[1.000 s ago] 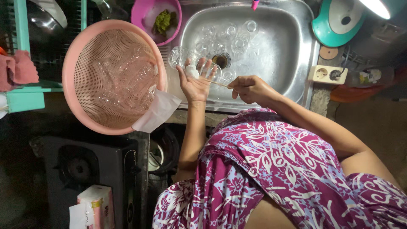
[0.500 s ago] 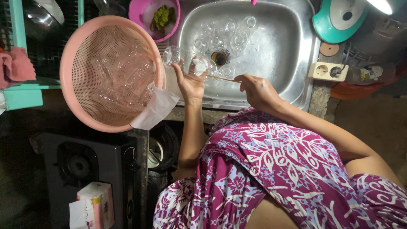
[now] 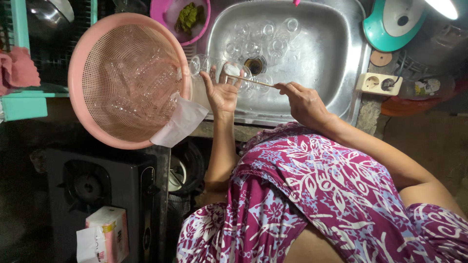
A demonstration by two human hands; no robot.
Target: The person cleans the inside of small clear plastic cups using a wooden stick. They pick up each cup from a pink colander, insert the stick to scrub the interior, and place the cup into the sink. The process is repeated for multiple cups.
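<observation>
My left hand (image 3: 222, 92) holds a small clear glass cup (image 3: 234, 73) at the near edge of the steel sink (image 3: 336, 58). My right hand (image 3: 303, 100) pinches a thin wooden stick (image 3: 251, 82) whose tip points into that cup. Several more clear cups (image 3: 265, 36) lie in the sink around the drain (image 3: 255, 64). A clear cup (image 3: 200, 63) sits just left of my left hand, by the basket's rim.
A big pink perforated basket (image 3: 78, 87) with several clear cups stands left of the sink, a white plastic sheet (image 3: 179, 122) hanging from its rim. A pink bowl (image 3: 168, 17) with a green scrubber, a teal appliance (image 3: 397, 22), a wall socket (image 3: 378, 84), a black stove (image 3: 90, 187) and a tissue box (image 3: 105, 234) surround me.
My left hand has lifted the clear cup slightly up and toward the basket. My right hand has shifted right, and the stick now reaches across to the cup.
</observation>
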